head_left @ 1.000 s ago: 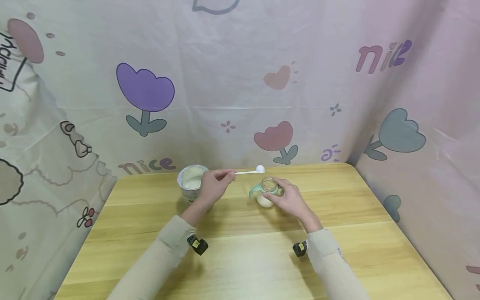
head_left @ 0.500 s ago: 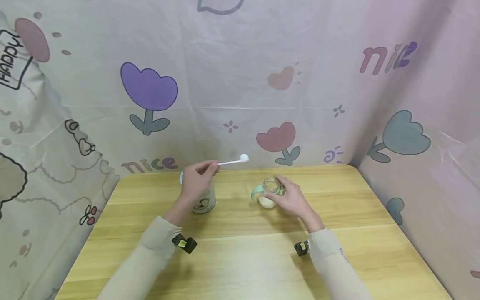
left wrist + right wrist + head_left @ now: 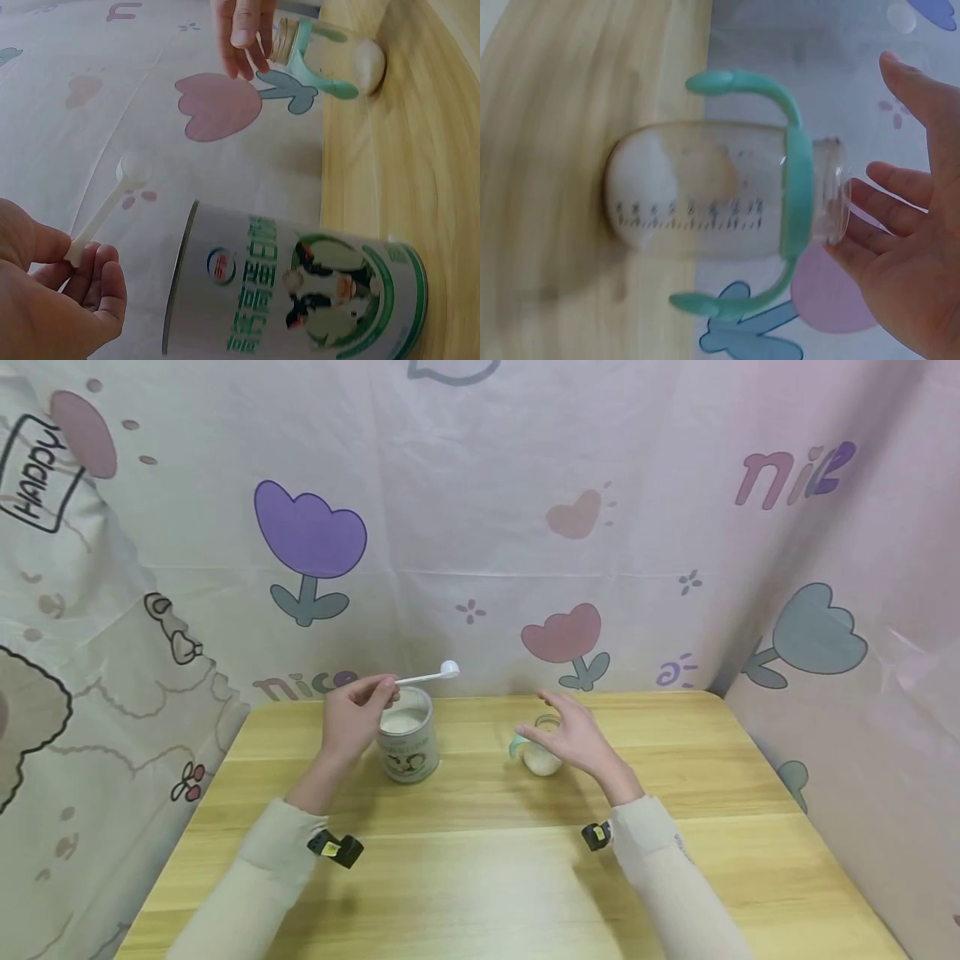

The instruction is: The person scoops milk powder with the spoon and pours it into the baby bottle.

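My left hand [image 3: 348,724] pinches the end of the handle of a white measuring scoop [image 3: 133,171] between thumb and fingers. The scoop is raised beside and above the open milk powder can [image 3: 408,757], which has a cow picture and green lettering; pale powder shows inside. A clear baby bottle [image 3: 720,187] with mint-green handles [image 3: 799,191] stands upright and uncapped on the table, white powder at its bottom. Around the bottle's neck, my right hand [image 3: 576,742] has its thumb and fingers spread apart, fingertips near the rim in the right wrist view.
The wooden table [image 3: 480,893] backs onto a pale curtain [image 3: 450,510] printed with tulips and words, which also runs down both sides. The can stands left of the bottle, with a gap between them. Small black cameras [image 3: 335,849] sit on both wrists.
My left hand has moved left with the scoop, from near the bottle back past the can. My right hand has released the bottle's neck and spread its fingers. The view has shifted slightly.
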The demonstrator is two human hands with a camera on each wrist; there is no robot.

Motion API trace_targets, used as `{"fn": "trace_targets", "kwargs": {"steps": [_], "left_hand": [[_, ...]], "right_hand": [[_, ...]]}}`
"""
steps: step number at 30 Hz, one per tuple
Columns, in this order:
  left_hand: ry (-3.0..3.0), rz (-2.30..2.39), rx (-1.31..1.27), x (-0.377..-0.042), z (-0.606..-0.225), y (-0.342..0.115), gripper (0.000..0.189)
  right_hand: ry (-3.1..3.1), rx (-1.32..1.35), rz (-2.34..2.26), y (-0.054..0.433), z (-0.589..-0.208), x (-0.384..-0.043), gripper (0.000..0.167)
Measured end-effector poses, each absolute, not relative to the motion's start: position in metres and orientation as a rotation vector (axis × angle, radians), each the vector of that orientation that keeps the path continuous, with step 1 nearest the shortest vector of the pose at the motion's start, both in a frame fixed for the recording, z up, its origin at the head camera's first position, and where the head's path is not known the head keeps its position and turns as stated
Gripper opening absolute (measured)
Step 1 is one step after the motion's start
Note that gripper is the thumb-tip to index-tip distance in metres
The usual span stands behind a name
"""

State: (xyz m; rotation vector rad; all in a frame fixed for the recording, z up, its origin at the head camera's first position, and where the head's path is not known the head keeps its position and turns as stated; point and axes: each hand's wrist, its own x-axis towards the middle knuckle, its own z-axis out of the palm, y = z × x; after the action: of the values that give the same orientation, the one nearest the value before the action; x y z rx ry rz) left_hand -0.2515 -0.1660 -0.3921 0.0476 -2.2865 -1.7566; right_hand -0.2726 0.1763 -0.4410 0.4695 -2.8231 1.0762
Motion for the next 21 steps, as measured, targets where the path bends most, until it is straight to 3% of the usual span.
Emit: {"fn": "trace_targets", "kwargs": {"steps": [21], "left_hand": [[-2.239,-1.698,0.130,-0.229,-0.391,-0.198,0.032]], "right_hand": [[-2.832,0.626,1.135,0.110,-0.433,-0.280,0.087]]}}
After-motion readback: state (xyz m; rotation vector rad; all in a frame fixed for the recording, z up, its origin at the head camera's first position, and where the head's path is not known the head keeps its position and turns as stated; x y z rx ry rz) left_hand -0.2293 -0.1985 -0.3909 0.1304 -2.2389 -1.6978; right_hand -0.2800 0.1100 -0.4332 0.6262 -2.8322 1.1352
